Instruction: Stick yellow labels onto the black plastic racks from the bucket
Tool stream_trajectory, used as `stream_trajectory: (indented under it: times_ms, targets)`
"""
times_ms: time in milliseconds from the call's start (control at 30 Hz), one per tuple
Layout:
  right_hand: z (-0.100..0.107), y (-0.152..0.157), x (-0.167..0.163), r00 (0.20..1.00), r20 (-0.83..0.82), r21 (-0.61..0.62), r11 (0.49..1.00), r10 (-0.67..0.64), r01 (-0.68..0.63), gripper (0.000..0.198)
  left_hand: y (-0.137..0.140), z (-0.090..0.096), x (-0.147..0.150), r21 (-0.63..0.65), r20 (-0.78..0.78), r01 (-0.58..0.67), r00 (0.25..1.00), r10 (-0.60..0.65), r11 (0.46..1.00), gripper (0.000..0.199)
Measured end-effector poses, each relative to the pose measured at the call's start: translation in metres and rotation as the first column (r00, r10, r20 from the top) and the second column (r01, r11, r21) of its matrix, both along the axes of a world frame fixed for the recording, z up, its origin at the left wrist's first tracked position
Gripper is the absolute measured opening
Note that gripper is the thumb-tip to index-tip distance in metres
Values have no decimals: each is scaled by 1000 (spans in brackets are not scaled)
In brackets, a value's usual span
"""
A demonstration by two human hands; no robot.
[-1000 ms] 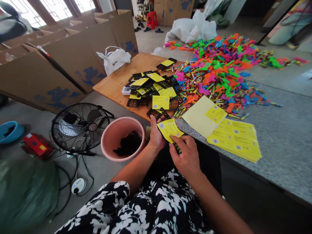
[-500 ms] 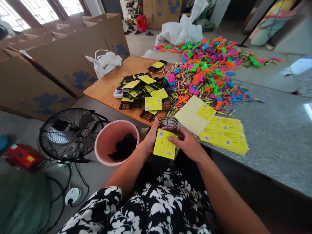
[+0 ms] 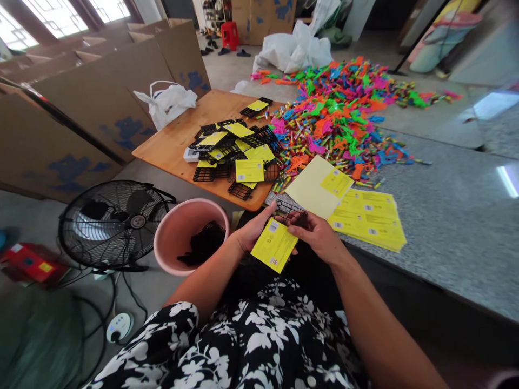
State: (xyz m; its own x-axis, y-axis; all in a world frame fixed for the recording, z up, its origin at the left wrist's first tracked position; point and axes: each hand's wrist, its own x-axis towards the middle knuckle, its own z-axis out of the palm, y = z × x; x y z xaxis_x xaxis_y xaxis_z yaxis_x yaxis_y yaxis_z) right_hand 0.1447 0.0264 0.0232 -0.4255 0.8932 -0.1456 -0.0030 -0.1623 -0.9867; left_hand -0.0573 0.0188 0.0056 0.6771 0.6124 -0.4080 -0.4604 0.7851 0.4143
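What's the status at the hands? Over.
Left hand: gripping black grid tray. Right hand: thumb on yellow card. Nothing seen blocking either hand.

The person's 2 bare hands are near each other in front of the body, a narrow gap between them. The left forearm (image 3: 206, 278) reaches forward and inward from the lower left; the right forearm (image 3: 377, 308), longer in view, slants in from the lower right. The left hand (image 3: 252, 233) is half curled in a holding grip, its thumb extended forward and its other fingers mostly hidden. The right hand (image 3: 321, 237) pinches, back upward, its thumb pointing toward the left hand and its fingers bent beyond it.
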Motion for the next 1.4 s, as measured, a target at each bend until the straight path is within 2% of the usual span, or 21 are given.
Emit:
stream_trajectory:
  times_ms: [100, 200, 367, 533, 633, 700, 767, 800, 867, 933, 967, 1000, 1033, 1100, 1133, 1167, 1200, 1267, 1333, 1400]
  targets:
    - [-7, 4, 2, 983, -63, -71, 983, -174, 170, 44, -8, 1, -3, 123, 12, 13, 1000, -15, 992, 65]
    - [-11, 8, 3, 919, -171, -169, 929, -355, 328, 47, -17, 1, -10, 229, -72, 54, 997, -38, 972, 48]
    - [-10, 6, -3, 856, -289, -258, 896, -428, 361, 49, -25, 3, -18, 254, -134, 105, 988, -73, 961, 47]
    - [-17, 2, -10, 829, -296, -362, 859, -474, 362, 44, -28, 4, -21, 187, -158, 123, 983, -94, 975, 57]
    - [-20, 2, -14, 842, -287, -342, 870, -457, 355, 46, -32, 2, -24, 182, -199, 157, 973, -120, 971, 61]
    - [-21, 4, -15, 850, -270, -297, 879, -453, 373, 47, -33, 2, -26, 220, -268, 149, 959, -87, 964, 54]
    - [-20, 9, -11, 874, -194, -201, 890, -447, 410, 50, -25, 8, -31, 291, -381, 77, 924, 42, 954, 46]
    - [-21, 13, -8, 889, -113, -100, 895, -444, 435, 52, -16, 13, -34, 338, -436, 10, 888, 147, 941, 45]
    - [-24, 20, 0, 869, 123, 232, 865, -480, 445, 53, 8, 29, -45, 456, -497, -162, 769, 402, 875, 46]
    - [-32, 28, 9, 747, 353, 585, 756, -564, 294, 55, 38, 48, -58, 596, -490, -293, 605, 627, 748, 48]
    - [-37, 31, 13, 664, 444, 689, 703, -602, 176, 59, 52, 57, -66, 665, -494, -306, 504, 709, 681, 49]
    - [-43, 34, 16, 582, 519, 737, 673, -626, 67, 65, 65, 64, -73, 729, -518, -280, 372, 770, 625, 50]
    - [-48, 37, 19, 509, 581, 745, 667, -635, -17, 68, 74, 68, -80, 784, -545, -214, 213, 811, 583, 54]
    - [-58, 41, 24, 400, 660, 720, 687, -636, -98, 64, 83, 69, -88, 845, -533, -36, -134, 836, 533, 62]
    - [-62, 42, 26, 373, 678, 712, 693, -634, -114, 59, 82, 66, -88, 852, -497, 39, -247, 832, 521, 61]
    - [-65, 44, 27, 361, 684, 709, 694, -634, -126, 53, 79, 60, -86, 852, -473, 93, -286, 834, 515, 57]
    - [-67, 45, 29, 358, 685, 711, 689, -634, -138, 50, 73, 53, -81, 849, -472, 123, -259, 842, 514, 50]
    - [-69, 48, 30, 353, 674, 725, 672, -649, -149, 49, 60, 35, -63, 829, -530, 158, -90, 843, 537, 39]
    - [-70, 50, 32, 332, 657, 743, 656, -677, -131, 60, 48, 17, -40, 788, -602, 226, 91, 794, 572, 34]
    - [-72, 51, 33, 309, 647, 753, 649, -697, -112, 71, 42, 2, -18, 735, -669, 304, 187, 719, 606, 36]
